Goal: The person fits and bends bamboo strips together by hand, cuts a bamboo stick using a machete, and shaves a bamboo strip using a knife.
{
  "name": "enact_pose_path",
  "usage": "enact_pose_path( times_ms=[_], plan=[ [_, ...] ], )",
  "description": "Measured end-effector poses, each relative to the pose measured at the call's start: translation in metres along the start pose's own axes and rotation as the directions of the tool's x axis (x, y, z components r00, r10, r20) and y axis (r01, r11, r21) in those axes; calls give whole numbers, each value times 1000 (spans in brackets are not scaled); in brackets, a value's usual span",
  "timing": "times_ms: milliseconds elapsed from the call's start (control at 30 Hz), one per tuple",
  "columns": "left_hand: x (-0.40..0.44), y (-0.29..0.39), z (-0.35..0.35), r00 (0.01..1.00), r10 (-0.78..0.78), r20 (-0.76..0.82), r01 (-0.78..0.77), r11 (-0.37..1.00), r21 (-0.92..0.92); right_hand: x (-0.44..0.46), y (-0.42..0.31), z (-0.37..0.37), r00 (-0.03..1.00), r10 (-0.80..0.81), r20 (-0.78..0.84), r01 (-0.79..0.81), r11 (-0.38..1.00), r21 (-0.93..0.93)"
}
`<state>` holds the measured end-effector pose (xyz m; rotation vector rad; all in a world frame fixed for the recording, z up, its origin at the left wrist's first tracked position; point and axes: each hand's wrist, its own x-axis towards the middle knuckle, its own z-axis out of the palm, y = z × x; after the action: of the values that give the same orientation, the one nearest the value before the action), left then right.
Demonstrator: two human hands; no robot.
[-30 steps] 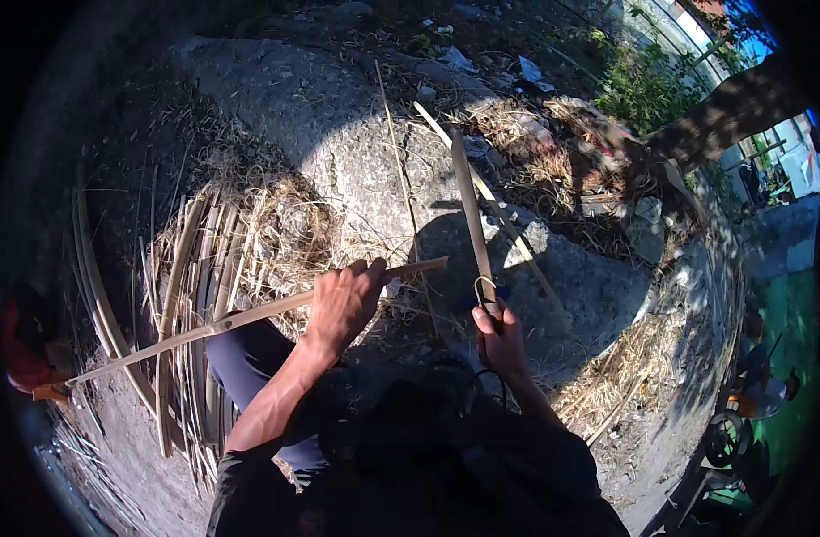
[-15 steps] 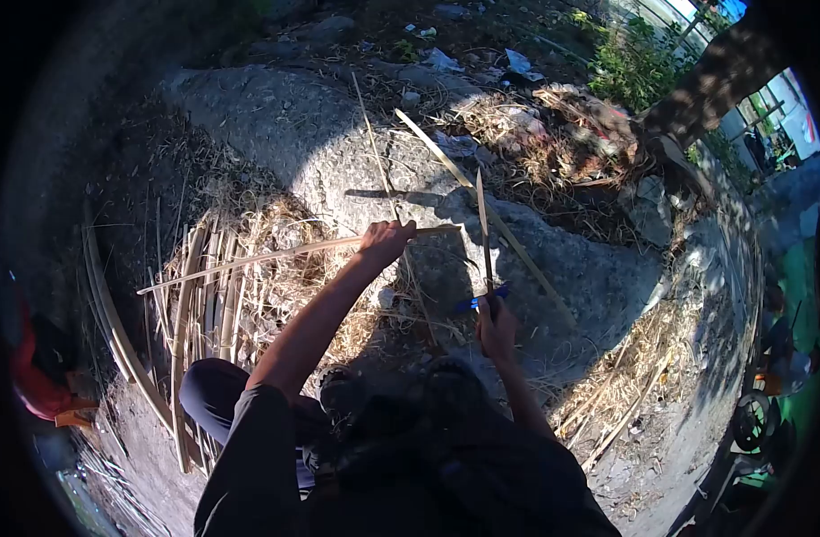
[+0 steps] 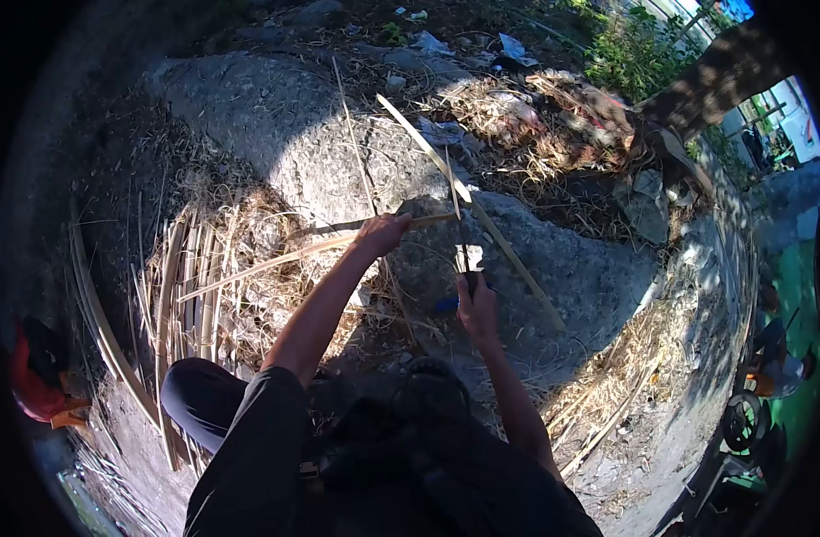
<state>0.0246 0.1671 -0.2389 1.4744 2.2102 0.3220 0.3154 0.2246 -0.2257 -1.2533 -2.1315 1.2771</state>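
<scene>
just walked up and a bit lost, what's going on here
The person's left hand grips a long pale strip, and the right hand holds a long knife pointing away from the body. The strip's tip is right by the knife; whether they touch is unclear. Another strip lies across the large rock ahead, and a pile of strips lies off to the left.

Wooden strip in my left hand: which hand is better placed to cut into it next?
Probably your right hand: it holds the knife, which points away from you, close to one end of the wooden strip. Your left hand is occupied holding that strip.
</scene>
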Motion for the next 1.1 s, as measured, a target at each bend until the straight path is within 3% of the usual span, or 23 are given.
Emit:
enact_pose_path(
  times_ms=[67,267,400,467,600,667,900,1100],
  plan=[
    [-7,10,-11,999,-33,23,32,999,16,-1,-12,-3,999,23,23,-25,996,91],
    [3,-3,3,999,23,30,-21,999,-46,2,-23,0,1000,-7,-1,7,998,66],
    [2,0,1,999,45,-25,-44,998,50,8,-6,9,995,-95,0,95,995,24],
    [0,4,-5,1000,24,-15,-23,998,62,8,-13,9,1000,5,29,-8,995,102],
    [-1,7,-8,999,-3,33,2,1000,22,11,-17,10,999,37,14,-38,992,124],
    [-2,6,-7,999,-7,32,6,1000,9,10,-18,9,998,-45,-32,46,997,56],
    [-4,9,-7,999,-30,13,30,1000,1,20,1,20,993,-120,-25,119,992,-36],
    [-1,6,-2,1000,-20,6,20,1000,7,14,-23,11,1000,8,3,-8,995,97]
  ],
)
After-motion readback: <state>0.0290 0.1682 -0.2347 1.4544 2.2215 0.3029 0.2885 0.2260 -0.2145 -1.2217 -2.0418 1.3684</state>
